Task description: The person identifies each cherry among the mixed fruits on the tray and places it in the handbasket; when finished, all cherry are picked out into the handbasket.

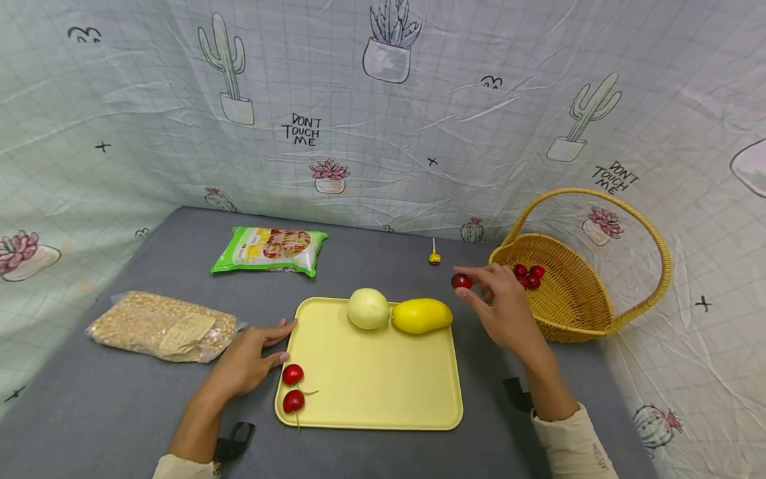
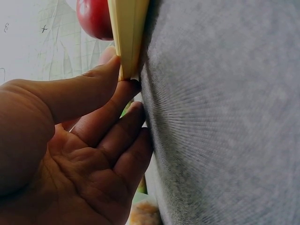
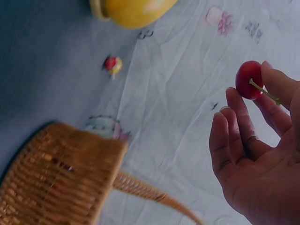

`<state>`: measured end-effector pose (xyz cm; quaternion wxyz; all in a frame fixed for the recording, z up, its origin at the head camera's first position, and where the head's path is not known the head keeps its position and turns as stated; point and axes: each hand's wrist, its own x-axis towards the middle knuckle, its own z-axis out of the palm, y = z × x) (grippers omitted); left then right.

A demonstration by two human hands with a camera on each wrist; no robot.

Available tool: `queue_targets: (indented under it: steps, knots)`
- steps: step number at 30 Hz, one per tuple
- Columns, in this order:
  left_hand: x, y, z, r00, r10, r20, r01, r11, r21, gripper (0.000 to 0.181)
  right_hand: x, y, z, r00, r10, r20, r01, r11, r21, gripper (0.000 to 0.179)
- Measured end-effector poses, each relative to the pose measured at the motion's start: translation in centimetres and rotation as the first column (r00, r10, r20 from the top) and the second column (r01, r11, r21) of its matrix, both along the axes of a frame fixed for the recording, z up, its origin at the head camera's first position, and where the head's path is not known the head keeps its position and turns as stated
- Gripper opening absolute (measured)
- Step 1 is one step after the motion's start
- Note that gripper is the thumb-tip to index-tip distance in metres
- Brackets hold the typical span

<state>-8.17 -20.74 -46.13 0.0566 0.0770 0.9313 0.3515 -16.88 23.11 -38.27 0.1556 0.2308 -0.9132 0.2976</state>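
My right hand [image 1: 503, 306] pinches a dark red cherry [image 1: 461, 281] between thumb and fingertips, above the table just left of the wicker basket [image 1: 574, 293]. In the right wrist view the cherry's green stem [image 3: 262, 90] shows. My left hand [image 1: 244, 359] rests at the left edge of the yellow tray [image 1: 371, 386], thumb and fingertips spread along its rim; the left wrist view shows the thumb against the tray's side. Two cherries [image 1: 293, 401] lie in the tray's near left corner. A round pale green fruit [image 1: 368, 309] and a yellow mango [image 1: 421, 316] sit along its far edge.
Several red cherries [image 1: 529, 276] lie inside the basket, whose tall handle [image 1: 661, 246] arches up at the right. A lollipop [image 1: 433, 257] lies behind the tray. At left are a green-edged food packet [image 1: 272, 251] and a clear bag of kernels [image 1: 167, 326]. Patterned cloth hangs behind.
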Motion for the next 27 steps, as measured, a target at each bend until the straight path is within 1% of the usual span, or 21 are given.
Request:
queue_targets:
  steps: [7,15,21,27]
  knots:
    - [0.0,-0.1,-0.1,1.000,0.004,0.012,-0.004,1.000,0.005,0.062,-1.3,2.4,-0.7,0.997,-0.076,-0.031,0.075,0.997,-0.027,0.040]
    - [0.1,-0.1,0.0,1.000,0.004,0.006,-0.004,1.000,-0.002,0.062,-2.9,5.6,-1.6,0.986,-0.160,-0.044,0.157,0.985,-0.077,0.035]
    - [0.0,-0.1,-0.1,1.000,0.004,-0.002,-0.004,1.000,-0.001,0.061,-3.7,7.8,-2.1,0.973,-0.232,-0.013,0.230,0.969,-0.095,0.035]
    - [0.0,-0.1,-0.2,1.000,0.003,0.006,-0.003,1.000,-0.001,0.061,-4.4,9.8,-2.8,0.952,-0.305,0.028,0.306,0.948,-0.088,0.035]
